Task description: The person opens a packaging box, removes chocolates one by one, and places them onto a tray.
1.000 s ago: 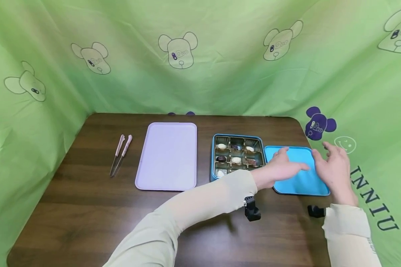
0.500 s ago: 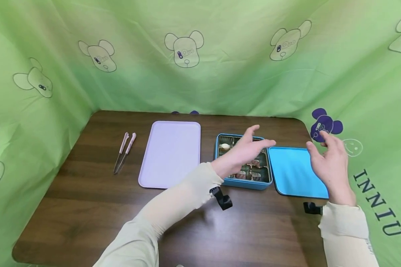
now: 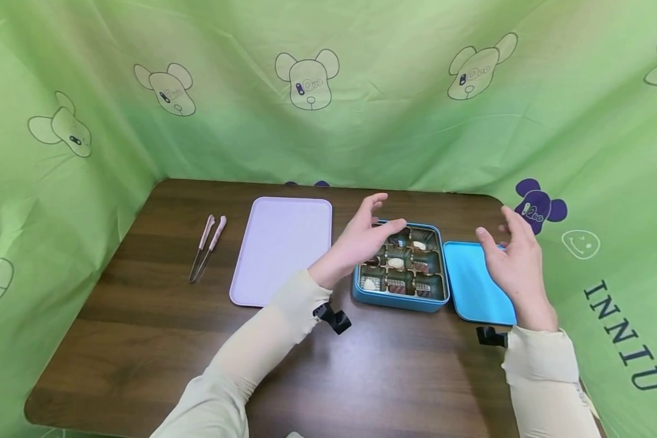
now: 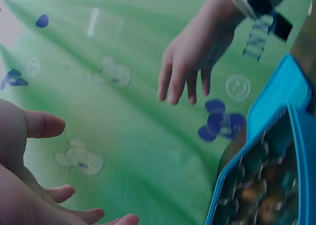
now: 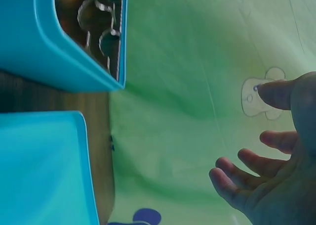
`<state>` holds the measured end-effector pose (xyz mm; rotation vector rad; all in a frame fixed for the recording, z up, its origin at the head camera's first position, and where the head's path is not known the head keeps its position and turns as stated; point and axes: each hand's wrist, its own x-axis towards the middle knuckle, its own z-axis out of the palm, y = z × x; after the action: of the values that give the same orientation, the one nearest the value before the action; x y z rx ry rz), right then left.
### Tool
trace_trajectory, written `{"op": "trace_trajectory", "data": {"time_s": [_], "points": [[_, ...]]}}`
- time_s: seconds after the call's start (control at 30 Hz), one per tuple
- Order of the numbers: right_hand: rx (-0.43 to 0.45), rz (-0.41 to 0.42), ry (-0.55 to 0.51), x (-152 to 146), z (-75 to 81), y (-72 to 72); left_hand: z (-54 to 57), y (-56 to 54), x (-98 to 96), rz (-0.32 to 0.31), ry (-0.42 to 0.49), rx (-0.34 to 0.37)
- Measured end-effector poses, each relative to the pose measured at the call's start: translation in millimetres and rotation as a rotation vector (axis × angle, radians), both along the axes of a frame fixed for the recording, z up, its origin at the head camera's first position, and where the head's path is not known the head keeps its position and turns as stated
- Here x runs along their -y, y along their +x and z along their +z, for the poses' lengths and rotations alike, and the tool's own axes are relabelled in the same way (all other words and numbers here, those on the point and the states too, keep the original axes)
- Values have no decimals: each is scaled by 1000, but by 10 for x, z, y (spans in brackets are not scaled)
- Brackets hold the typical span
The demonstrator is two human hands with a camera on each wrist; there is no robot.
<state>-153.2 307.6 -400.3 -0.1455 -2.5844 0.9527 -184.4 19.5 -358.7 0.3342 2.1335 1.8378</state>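
- Left grip (image 3: 361, 237) had swung leftward from over the blue lid (image 3: 473, 283), across the blue tin (image 3: 399, 302), to the tin's far left corner; right grip (image 3: 517, 267) had drawn inward over the lid's right side.
- Both grips were wide, thumbs apart from the fingers, and held nothing; each wrist view showed its hand in the air, clear of the tin.
- Just right of the left grip, partly beneath its fingertips, sat the uncovered tin; from the right grip it lay to the left, past the lid, so it stood between the two.
- With the left arm no longer across it, the tin's front row had come into sight, and what looked like dark and pale chocolates (image 3: 396, 263) showed in its compartments; the left grip hid the far left corner.
- Left of the left grip, the lilac tray (image 3: 285, 237) lay flat; farther left, the pink-handled tongs (image 3: 212, 246) rested on the tabletop (image 3: 394, 365), well apart from both grips.
- Judging by this, the work in hand stood with the lid off and beside the tin, both grips free, and neither the tongs nor the tray in use.
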Motion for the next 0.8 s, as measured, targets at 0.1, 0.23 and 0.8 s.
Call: {"op": "trace_trajectory", "data": {"time_s": [0.1,0.23,0.8], "points": [[13,11,-8,61,-38,-18,-64,5,133,25,-44,-62],[24,40,-26,118,-104,-55,-185,20,328,70,-71,-117],[225,128,-37,265,-450,-178,-671,1,1119,353,-176,-136]]}}
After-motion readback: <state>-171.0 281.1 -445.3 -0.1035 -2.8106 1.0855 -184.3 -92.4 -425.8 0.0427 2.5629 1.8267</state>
